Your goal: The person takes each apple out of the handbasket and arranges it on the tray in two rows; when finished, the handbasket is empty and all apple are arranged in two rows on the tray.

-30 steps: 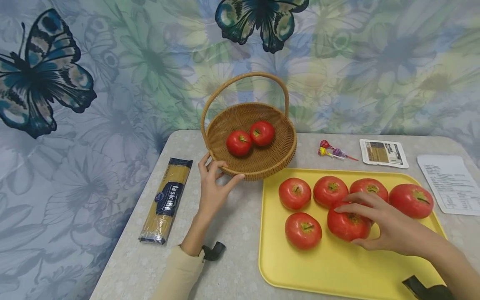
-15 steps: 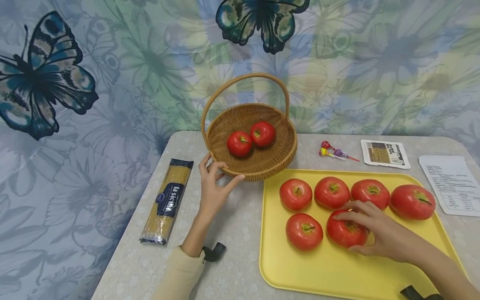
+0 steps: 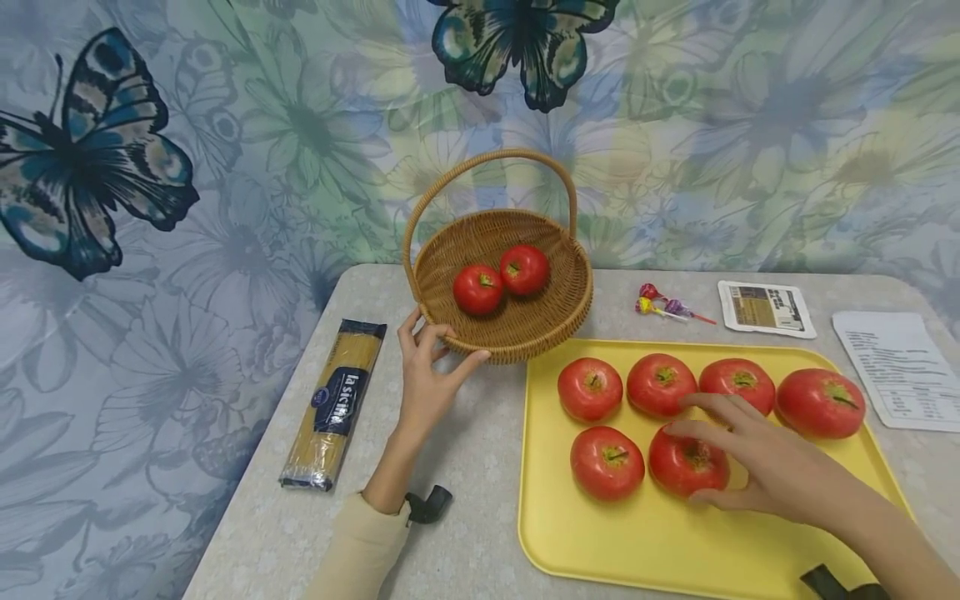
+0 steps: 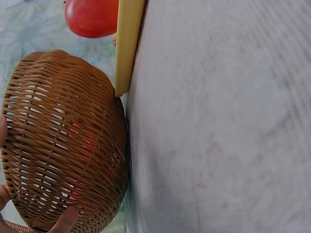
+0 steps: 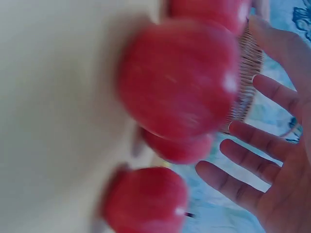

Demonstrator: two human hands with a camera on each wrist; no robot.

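A woven basket [image 3: 558, 321] with a hoop handle stands at the back of the table and holds two red tomatoes [image 3: 477, 288]. My left hand [image 3: 441, 340] grips its near rim, thumb against the wall; the left wrist view shows the basket [image 4: 63, 145] and my thumb tip. To its right lies a yellow tray [image 3: 645, 542] with several tomatoes. My right hand [image 3: 686, 463] hovers over the front right tomato [image 3: 675, 471] with its fingers spread. In the right wrist view the fingers [image 5: 257, 143] are straight and clear of that blurred tomato [image 5: 180, 77].
A spaghetti pack [image 3: 333, 400] lies left of my left arm near the table's edge. Lollipops [image 3: 663, 304], a small packet [image 3: 765, 307] and a printed sheet [image 3: 896, 367] lie behind and right of the tray. A butterfly-print curtain hangs close behind.
My right hand gripped the front right tomato a second ago; its fingers have since spread and let go, and the tomato sits slightly further left on the tray. The left hand has not moved.
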